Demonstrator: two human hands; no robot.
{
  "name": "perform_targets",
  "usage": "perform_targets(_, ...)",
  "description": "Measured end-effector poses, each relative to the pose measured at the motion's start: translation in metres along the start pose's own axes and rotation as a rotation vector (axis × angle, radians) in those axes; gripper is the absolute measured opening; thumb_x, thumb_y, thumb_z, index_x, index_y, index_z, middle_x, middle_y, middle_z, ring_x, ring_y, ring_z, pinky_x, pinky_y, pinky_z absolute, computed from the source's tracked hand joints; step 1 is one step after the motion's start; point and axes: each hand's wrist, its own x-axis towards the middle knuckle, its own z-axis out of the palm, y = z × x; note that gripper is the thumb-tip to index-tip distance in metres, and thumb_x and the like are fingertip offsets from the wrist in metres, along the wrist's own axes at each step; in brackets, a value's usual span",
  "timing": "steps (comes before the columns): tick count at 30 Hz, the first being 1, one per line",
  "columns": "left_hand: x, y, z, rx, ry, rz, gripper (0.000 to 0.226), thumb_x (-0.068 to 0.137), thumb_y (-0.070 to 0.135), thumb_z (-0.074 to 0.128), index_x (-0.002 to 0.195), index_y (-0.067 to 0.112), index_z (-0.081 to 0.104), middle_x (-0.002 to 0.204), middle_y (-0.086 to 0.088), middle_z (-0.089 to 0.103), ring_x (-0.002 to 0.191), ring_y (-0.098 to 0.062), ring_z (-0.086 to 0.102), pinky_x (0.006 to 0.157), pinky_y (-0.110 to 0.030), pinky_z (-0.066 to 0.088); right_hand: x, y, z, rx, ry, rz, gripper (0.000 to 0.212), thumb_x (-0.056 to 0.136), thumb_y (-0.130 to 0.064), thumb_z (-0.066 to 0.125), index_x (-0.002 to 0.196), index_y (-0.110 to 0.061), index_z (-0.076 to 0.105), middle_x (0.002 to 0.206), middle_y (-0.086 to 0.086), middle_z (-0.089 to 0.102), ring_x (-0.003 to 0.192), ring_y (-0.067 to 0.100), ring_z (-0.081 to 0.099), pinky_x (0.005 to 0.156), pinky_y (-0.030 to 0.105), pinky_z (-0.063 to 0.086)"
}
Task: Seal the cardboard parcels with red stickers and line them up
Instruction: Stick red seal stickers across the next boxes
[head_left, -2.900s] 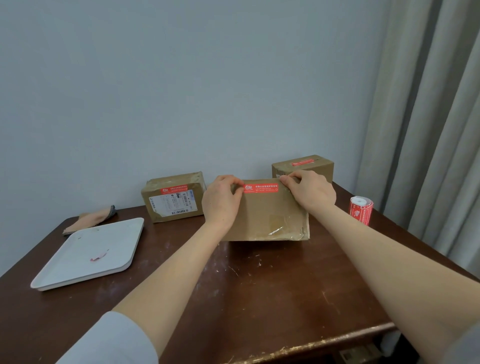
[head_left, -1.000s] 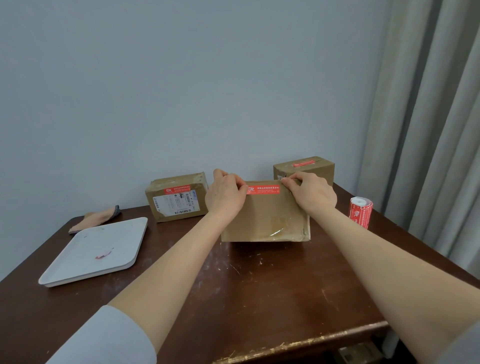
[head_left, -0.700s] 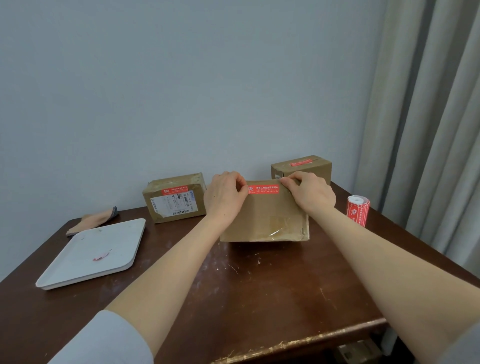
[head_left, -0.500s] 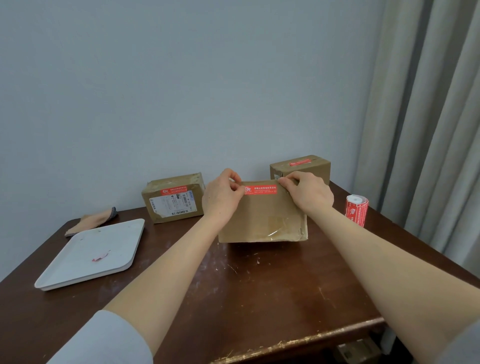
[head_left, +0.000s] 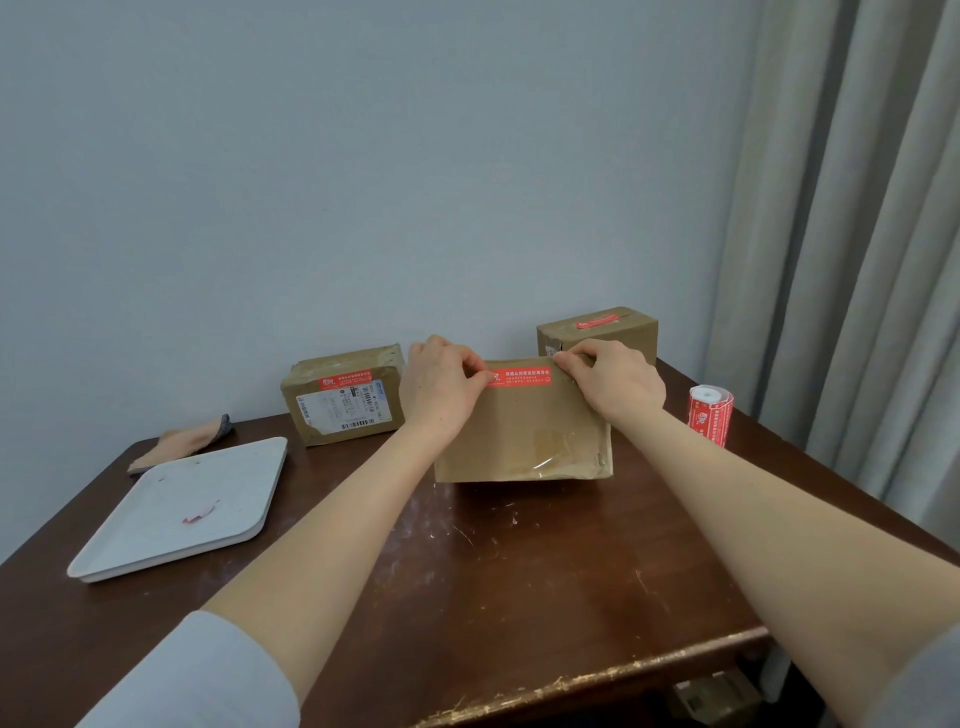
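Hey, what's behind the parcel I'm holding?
A smaller parcel with a red sticker on top stands behind its right corner; the held parcel and right hand hide its lower part.

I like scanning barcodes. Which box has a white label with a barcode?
The left box, by the wall beside the white tray. The middle box and the back right box show no barcode.

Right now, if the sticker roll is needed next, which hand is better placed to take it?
The right hand. The sticker roll stands on its side of the table, with nothing between; the left hand would cross the parcel, whose top edge both hands pinch.
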Motion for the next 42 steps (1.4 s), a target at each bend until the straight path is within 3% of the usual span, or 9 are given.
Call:
perform_targets(4, 0.0, -0.001, -0.002, -0.026, -0.016, 0.0, 0.011, 0.083, 0.035, 0.068, 0.082, 0.025, 0.072, 0.101, 0.004, 0.054, 0.091, -0.011, 0.048, 0.067, -0.026, 0.036, 0.001, 0.0, 0.001, -0.002, -0.003, 0.01, 0.037, 0.092, -0.058, 0.046, 0.114, -0.035, 0.066, 0.115, -0.001, 0.064, 0.105, 0.027, 0.059, 0.071, 0.031, 0.039)
perform_targets(9, 0.002, -0.002, -0.005, -0.013, -0.023, -0.004, 0.011, 0.082, 0.034, 0.07, 0.076, 0.026, 0.074, 0.095, 0.003, 0.064, 0.087, -0.015, 0.059, 0.062, -0.026, 0.039, 0.0, -0.003, 0.001, -0.009, -0.001, 0.011, 0.037, 0.092, -0.057, 0.047, 0.114, -0.034, 0.066, 0.114, -0.001, 0.064, 0.103, 0.027, 0.059, 0.07, 0.03, 0.037)
perform_targets(18, 0.002, 0.001, -0.008, 0.016, -0.045, -0.013, 0.014, 0.084, 0.036, 0.068, 0.079, 0.025, 0.074, 0.101, 0.003, 0.063, 0.083, -0.013, 0.054, 0.062, -0.027, 0.041, -0.001, -0.003, 0.001, -0.007, 0.0, -0.003, 0.036, 0.092, -0.057, 0.047, 0.112, -0.034, 0.066, 0.112, -0.002, 0.065, 0.101, 0.025, 0.06, 0.069, 0.03, 0.038)
perform_targets(24, -0.002, 0.004, -0.009, 0.078, -0.052, 0.038, 0.009, 0.084, 0.034, 0.065, 0.08, 0.027, 0.069, 0.105, 0.003, 0.055, 0.097, -0.015, 0.049, 0.066, -0.027, 0.039, -0.002, -0.002, 0.0, -0.006, -0.005, -0.005, 0.036, 0.092, -0.058, 0.046, 0.112, -0.035, 0.066, 0.113, -0.002, 0.065, 0.102, 0.025, 0.059, 0.07, 0.031, 0.039)
perform_targets(27, -0.002, 0.005, -0.008, 0.124, -0.039, 0.082, 0.011, 0.082, 0.038, 0.066, 0.079, 0.027, 0.068, 0.102, 0.005, 0.054, 0.104, -0.015, 0.045, 0.072, -0.027, 0.038, -0.002, -0.001, -0.001, -0.001, -0.001, -0.003, 0.035, 0.092, -0.057, 0.047, 0.112, -0.035, 0.067, 0.114, -0.001, 0.065, 0.103, 0.026, 0.059, 0.071, 0.031, 0.039)
perform_targets(30, -0.002, 0.007, -0.007, 0.071, -0.033, 0.105, 0.014, 0.083, 0.036, 0.067, 0.079, 0.022, 0.067, 0.095, 0.007, 0.052, 0.096, -0.012, 0.044, 0.073, -0.027, 0.037, -0.002, -0.001, -0.001, 0.004, -0.001, -0.004, 0.035, 0.092, -0.056, 0.047, 0.112, -0.035, 0.067, 0.113, -0.001, 0.065, 0.103, 0.026, 0.059, 0.071, 0.031, 0.039)
perform_targets(35, -0.004, 0.008, -0.007, -0.071, -0.047, 0.068, 0.012, 0.083, 0.029, 0.069, 0.081, 0.018, 0.067, 0.077, 0.008, 0.062, 0.079, -0.013, 0.061, 0.069, -0.03, 0.049, -0.001, 0.0, -0.001, 0.009, -0.008, 0.001, 0.034, 0.092, -0.057, 0.047, 0.111, -0.036, 0.066, 0.113, -0.001, 0.065, 0.103, 0.027, 0.059, 0.072, 0.032, 0.041)
perform_targets(42, -0.006, 0.006, -0.006, -0.112, -0.05, 0.044, 0.01, 0.082, 0.029, 0.07, 0.083, 0.021, 0.065, 0.071, 0.008, 0.062, 0.079, -0.012, 0.061, 0.073, -0.027, 0.046, 0.0, 0.002, 0.0, 0.006, -0.007, 0.0, 0.036, 0.092, -0.058, 0.047, 0.113, -0.036, 0.066, 0.114, -0.002, 0.065, 0.103, 0.026, 0.059, 0.071, 0.032, 0.042)
